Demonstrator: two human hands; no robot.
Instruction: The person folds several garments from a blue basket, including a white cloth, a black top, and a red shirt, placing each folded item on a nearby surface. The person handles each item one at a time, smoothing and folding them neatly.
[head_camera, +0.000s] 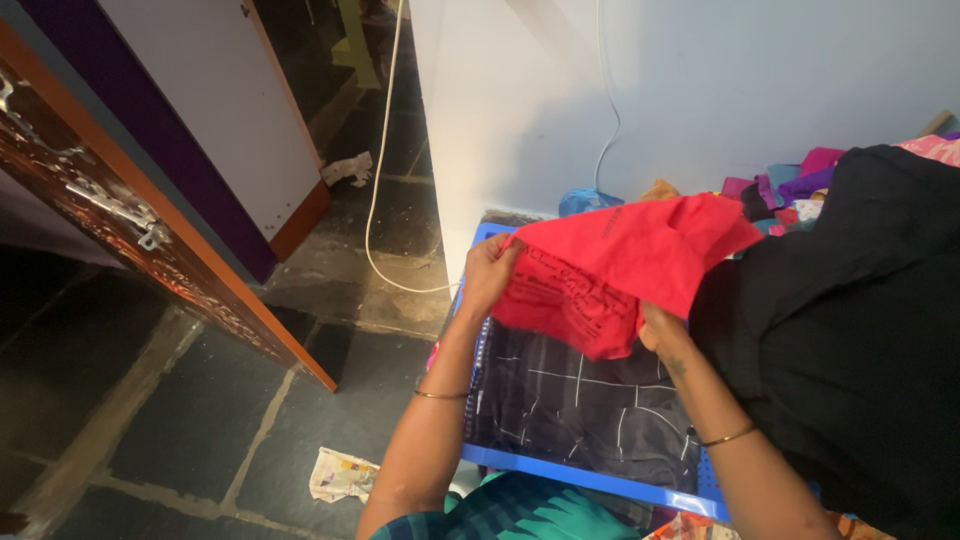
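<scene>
Head view. The red cloth (625, 265) hides most of the right hand (662, 328), which grips its lower edge from beneath; the left hand (488, 275) pinches its left edge. Thin, creased fabric with dark print, too small to make out. Below the hands, a blue plastic crate (580, 470) holds dark checked fabric (580, 400).

Thin red printed plastic bag (620, 270), crumpled, half-opened, pinched at left edge and lower right corner, sagging between grips

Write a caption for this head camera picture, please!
Two hands, left hand and right hand, hold a red cloth over a blue basket.
</scene>
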